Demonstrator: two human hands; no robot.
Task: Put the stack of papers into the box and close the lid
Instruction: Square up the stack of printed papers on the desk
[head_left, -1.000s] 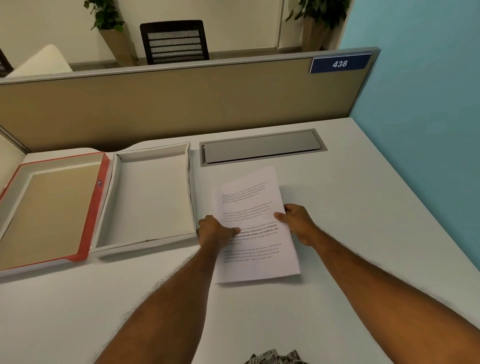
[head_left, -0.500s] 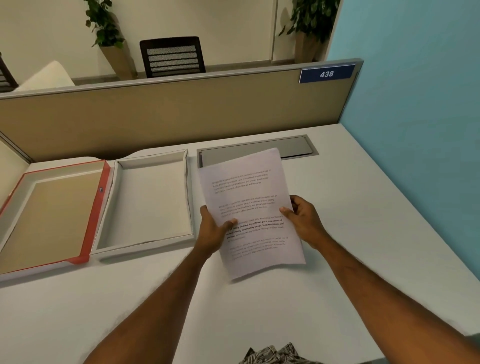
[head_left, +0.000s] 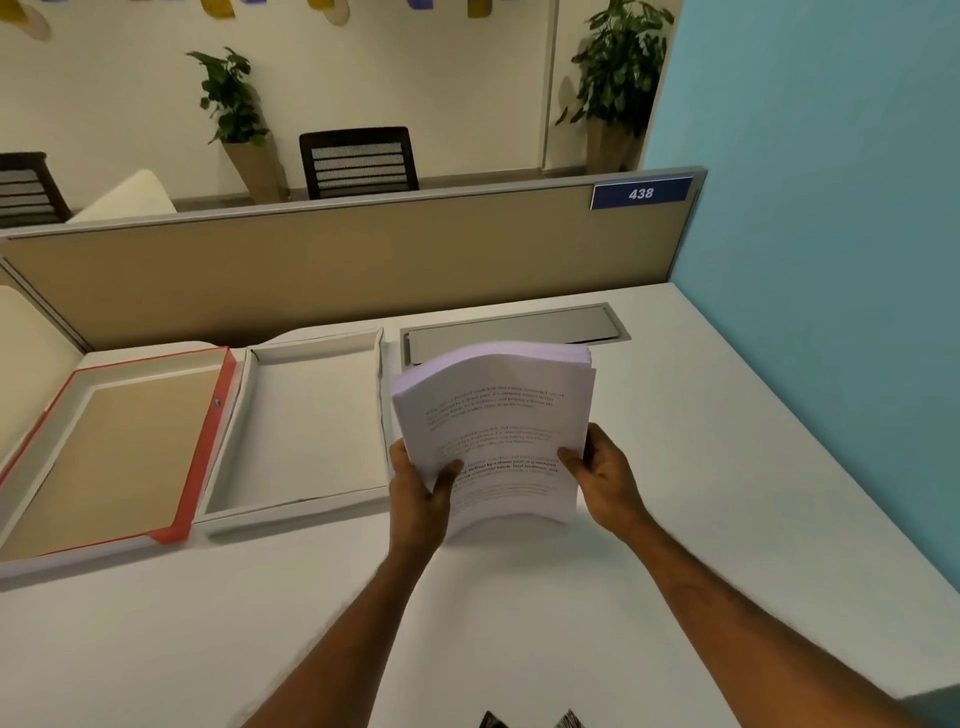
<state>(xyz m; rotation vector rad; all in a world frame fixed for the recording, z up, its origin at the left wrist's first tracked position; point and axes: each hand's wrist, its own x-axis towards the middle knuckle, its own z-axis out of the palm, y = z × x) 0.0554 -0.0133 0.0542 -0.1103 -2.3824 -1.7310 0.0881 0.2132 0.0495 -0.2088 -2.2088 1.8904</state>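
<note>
At nine o'clock the red-edged lid (head_left: 202, 441) lies open beside the empty box (head_left: 311, 421). The left hand (head_left: 418, 499) grips the stack of papers (head_left: 498, 431), now raised higher off the desk (head_left: 727, 493) and bowed upward, and the right hand (head_left: 605, 480) clasps its three o'clock edge.

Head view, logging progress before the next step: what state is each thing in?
White stack of printed papers: lifted, bowed, held by both hands.
White cardboard box tray: open, empty.
Red-edged lid: off, lying inside up.
Left hand: gripping stack.
Right hand: gripping stack.
</note>
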